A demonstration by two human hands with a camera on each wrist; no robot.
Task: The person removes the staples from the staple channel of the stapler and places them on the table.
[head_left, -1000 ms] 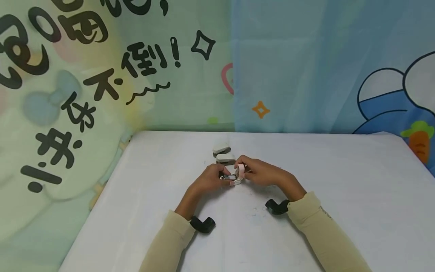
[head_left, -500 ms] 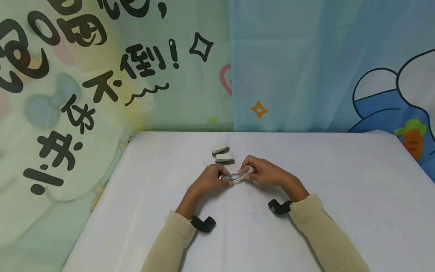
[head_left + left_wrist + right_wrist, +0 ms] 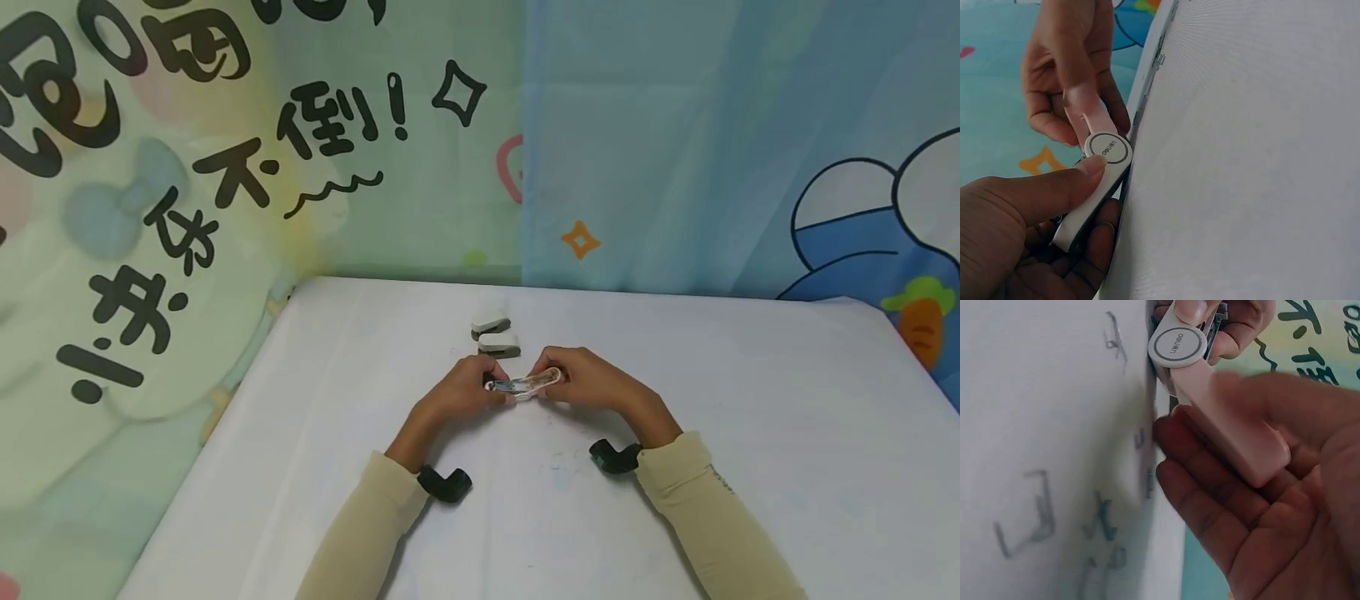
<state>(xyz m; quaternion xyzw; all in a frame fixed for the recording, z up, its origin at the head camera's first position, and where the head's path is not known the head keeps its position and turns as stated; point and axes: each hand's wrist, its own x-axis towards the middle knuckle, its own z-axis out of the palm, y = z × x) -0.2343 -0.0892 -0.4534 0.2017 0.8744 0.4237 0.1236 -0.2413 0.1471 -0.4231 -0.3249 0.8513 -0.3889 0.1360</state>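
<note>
A small pink-and-white stapler [image 3: 534, 384] is spread wide at its hinge between both hands, over the far half of the table. My left hand [image 3: 459, 393] grips the white half [image 3: 1079, 215], thumb on top near the round hinge cap. The pink lever [image 3: 1235, 434] points toward my right hand [image 3: 596, 382], whose thumb and fingers hold it from either side in the right wrist view. Metal parts of the stapler show beside the left fingers in the head view; the rest of that end is hidden by them.
Two white-and-grey staplers, a nearer one [image 3: 499, 345] and a farther one [image 3: 491, 323], lie just beyond the hands. A white cloth [image 3: 547, 517] with faint pen marks covers the table. Printed curtains [image 3: 637, 150] hang behind the far edge.
The pink lever has swung from standing up to lying out toward the right. My right hand has shifted slightly right with it, while the left keeps its grip.
</note>
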